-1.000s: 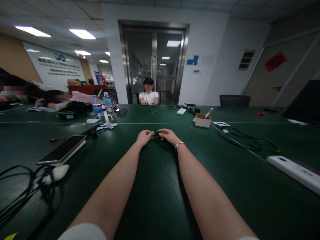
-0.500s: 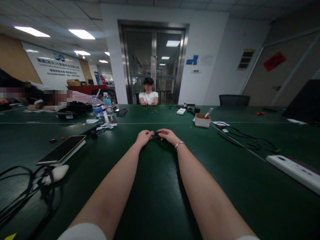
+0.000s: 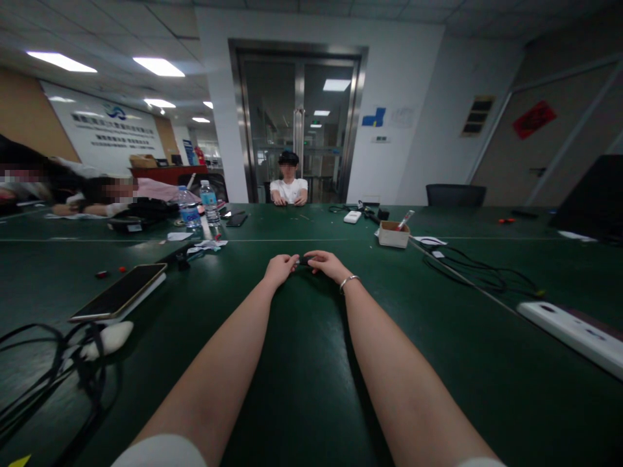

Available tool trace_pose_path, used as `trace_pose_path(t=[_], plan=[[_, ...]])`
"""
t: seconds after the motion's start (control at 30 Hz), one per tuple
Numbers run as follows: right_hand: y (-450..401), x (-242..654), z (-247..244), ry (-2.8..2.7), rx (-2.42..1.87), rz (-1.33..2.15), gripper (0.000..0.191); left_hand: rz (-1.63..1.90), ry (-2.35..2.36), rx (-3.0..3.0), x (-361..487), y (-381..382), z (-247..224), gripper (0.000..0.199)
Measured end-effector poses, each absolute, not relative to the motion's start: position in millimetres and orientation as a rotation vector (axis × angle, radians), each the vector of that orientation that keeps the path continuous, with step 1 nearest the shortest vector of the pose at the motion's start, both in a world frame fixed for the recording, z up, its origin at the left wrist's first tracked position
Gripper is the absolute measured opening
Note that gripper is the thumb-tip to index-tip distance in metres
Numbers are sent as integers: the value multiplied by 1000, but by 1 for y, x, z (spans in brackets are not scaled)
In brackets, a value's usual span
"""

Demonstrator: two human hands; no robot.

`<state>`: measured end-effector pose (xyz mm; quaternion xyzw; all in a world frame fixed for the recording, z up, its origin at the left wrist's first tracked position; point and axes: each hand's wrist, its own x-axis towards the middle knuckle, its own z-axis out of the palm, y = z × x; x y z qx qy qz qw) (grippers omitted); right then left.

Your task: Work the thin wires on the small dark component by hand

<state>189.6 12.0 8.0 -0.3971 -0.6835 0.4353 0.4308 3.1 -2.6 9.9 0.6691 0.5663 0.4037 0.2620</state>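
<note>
Both arms reach forward over the green table [image 3: 302,363]. My left hand [image 3: 281,270] is closed, its thumb and index finger pinched at the left end of a small dark object [image 3: 304,261]. The fingers of my right hand [image 3: 329,266], which has a silver bracelet [image 3: 349,281] at the wrist, are closed on the right side of that object. What the object is cannot be made out; the fingertips hide part of it.
A phone [image 3: 121,292] and coiled black cables [image 3: 58,363] lie at the left. Water bottles [image 3: 209,202] stand farther back. A small box [image 3: 394,235] and a white power strip [image 3: 574,334] are at the right. Across the table sits a person [image 3: 289,188].
A little more of the small dark object shows between my fingertips. My hands have otherwise hardly moved. At the far left, a person's head has shifted slightly.
</note>
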Motion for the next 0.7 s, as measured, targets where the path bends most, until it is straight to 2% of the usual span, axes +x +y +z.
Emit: trace_pose_path(t=[0.23, 0.53, 0.7], plan=[[10, 189, 10, -1660, -1052, 1072, 21, 1193, 1399, 1758, 3, 6, 1, 25], [13, 188, 8, -1646, -1061, 1106, 22, 1196, 1312, 1616, 5, 11, -2, 35], [14, 188, 8, -1666, -1059, 1100, 22, 1182, 1359, 1740, 3, 13, -4, 25]])
